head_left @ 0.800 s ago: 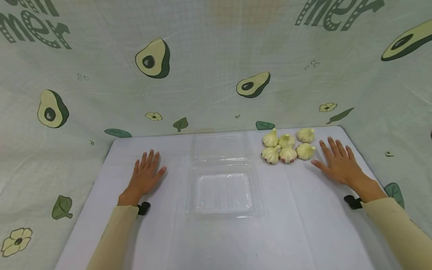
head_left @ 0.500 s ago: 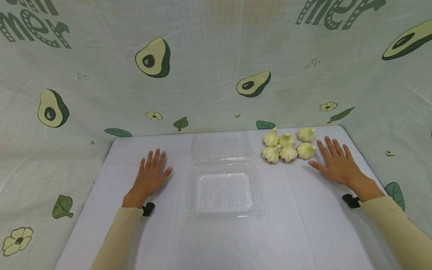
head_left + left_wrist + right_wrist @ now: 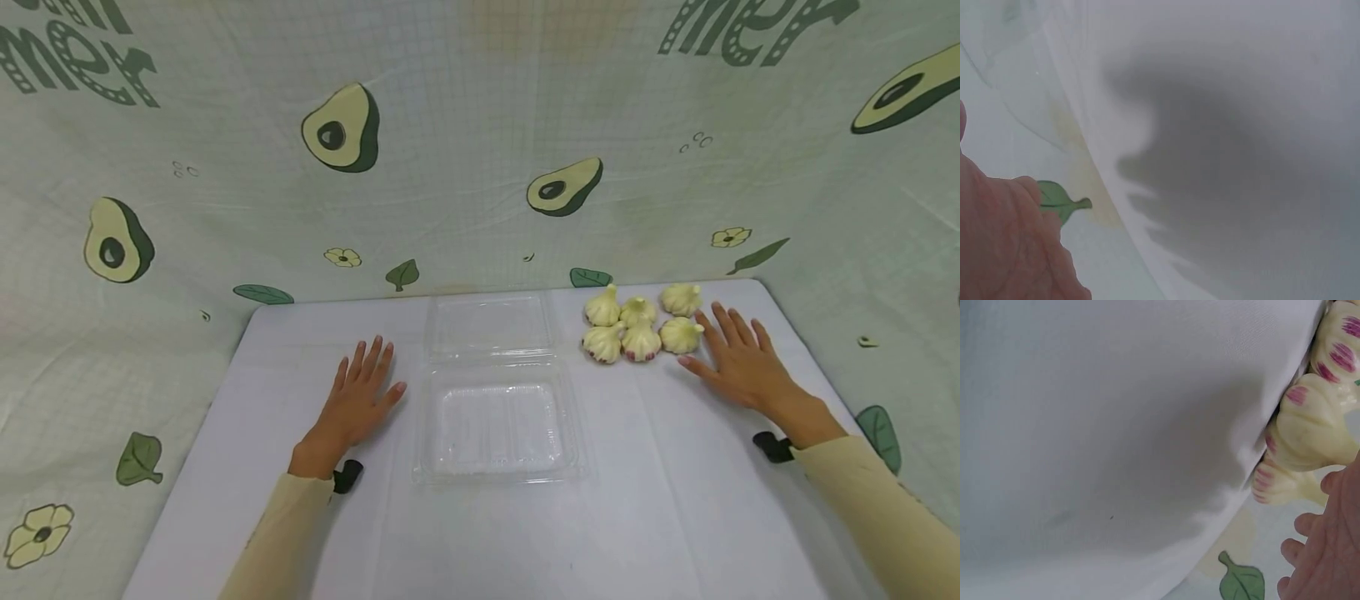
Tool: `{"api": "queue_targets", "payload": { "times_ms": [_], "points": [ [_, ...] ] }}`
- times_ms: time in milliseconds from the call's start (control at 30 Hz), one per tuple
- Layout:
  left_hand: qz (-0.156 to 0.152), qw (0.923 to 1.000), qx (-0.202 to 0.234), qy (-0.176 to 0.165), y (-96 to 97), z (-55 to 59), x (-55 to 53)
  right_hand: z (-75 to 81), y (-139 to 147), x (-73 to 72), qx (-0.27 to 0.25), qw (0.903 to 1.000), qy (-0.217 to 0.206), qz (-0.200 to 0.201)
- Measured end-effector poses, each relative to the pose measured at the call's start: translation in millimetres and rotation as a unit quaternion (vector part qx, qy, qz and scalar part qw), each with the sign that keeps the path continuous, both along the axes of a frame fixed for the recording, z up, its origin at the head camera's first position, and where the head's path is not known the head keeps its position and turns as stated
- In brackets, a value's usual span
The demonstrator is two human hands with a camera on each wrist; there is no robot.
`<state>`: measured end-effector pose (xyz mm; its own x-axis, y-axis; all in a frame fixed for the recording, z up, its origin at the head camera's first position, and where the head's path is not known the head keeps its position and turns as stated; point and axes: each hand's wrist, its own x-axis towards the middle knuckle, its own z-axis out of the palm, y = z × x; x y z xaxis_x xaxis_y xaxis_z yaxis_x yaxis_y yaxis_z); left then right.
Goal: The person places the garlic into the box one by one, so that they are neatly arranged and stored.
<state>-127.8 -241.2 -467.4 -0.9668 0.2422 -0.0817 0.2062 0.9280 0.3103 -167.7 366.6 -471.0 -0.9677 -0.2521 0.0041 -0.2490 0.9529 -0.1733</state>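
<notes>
Several garlic bulbs [image 3: 641, 342] sit grouped at the back right of the white table, some with purple streaks that show in the right wrist view on a near bulb [image 3: 1310, 422]. My right hand [image 3: 742, 367] is spread just right of them, its fingertips close to the nearest bulb, holding nothing. A clear plastic clamshell container [image 3: 498, 421] lies unfolded at mid-table, its lid [image 3: 489, 325] towards the back. To its left, my left hand [image 3: 356, 408] is spread with its thumb towards the container's side, also holding nothing; its shadow falls on the cloth in the left wrist view.
The white-covered table [image 3: 525, 542] ends at a back edge against a hanging cloth [image 3: 450, 167] printed with avocados and leaves. The same cloth closes in the left and right sides. A dark wrist camera [image 3: 347, 477] is strapped at the left wrist.
My left hand has moved right, nearer the container. My right hand has shifted slightly left towards the garlic bulbs. The container and bulbs have stayed in place.
</notes>
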Motion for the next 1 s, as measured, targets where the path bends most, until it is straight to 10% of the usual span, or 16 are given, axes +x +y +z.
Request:
{"api": "queue_targets", "payload": {
  "times_ms": [433, 1000],
  "points": [
    [-0.011, 0.9846, 0.173, -0.019, 20.5, 1.1, 13.2, 0.5, -11, 0.7, -0.006, 0.9967, 0.077, 0.027],
    [0.052, 0.931, 0.349, -0.094, 41.0, 13.1, 18.3, 2.2, -20, -0.3, -0.059, 0.9913, 0.111, 0.039]
  ]
}}
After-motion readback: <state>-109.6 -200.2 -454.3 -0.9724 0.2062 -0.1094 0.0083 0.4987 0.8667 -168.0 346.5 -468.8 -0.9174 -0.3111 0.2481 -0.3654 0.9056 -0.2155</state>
